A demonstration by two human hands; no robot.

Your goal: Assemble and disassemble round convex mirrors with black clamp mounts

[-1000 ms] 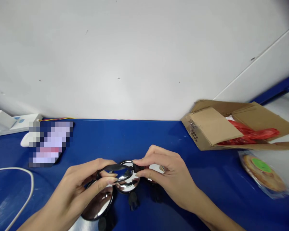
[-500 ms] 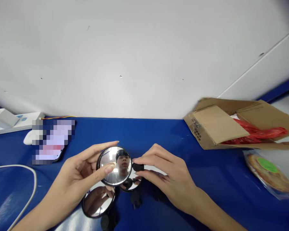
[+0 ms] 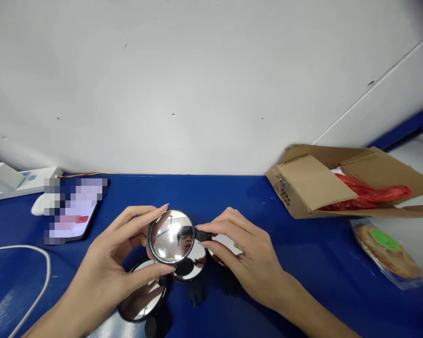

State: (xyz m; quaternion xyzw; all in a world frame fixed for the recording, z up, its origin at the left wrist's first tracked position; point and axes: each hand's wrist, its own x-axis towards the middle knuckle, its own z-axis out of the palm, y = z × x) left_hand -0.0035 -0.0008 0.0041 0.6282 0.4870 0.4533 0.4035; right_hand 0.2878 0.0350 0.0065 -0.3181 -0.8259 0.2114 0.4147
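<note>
My left hand (image 3: 111,265) holds a round convex mirror (image 3: 171,236) with a thin black rim by its edge, between thumb and fingers. My right hand (image 3: 248,256) pinches a small black mount (image 3: 203,236) at that mirror's right edge. Below the hands, a second round mirror (image 3: 143,292) lies on the blue table, and a third (image 3: 192,268) sits partly hidden behind the held one. A fourth mirror (image 3: 225,244) shows only in part under my right fingers. Dark stalks lie beside them.
A cardboard box (image 3: 313,183) with red plastic (image 3: 366,193) stands at the back right, above a wrapped round item (image 3: 384,249). On the left lie a pixelated phone (image 3: 72,211), a white mouse (image 3: 38,205), a power strip (image 3: 21,185) and a white cable (image 3: 46,277).
The held mirror has risen slightly and shifted right, facing upward. The black strip across it a second ago no longer shows; only the black mount stays at its right edge.
</note>
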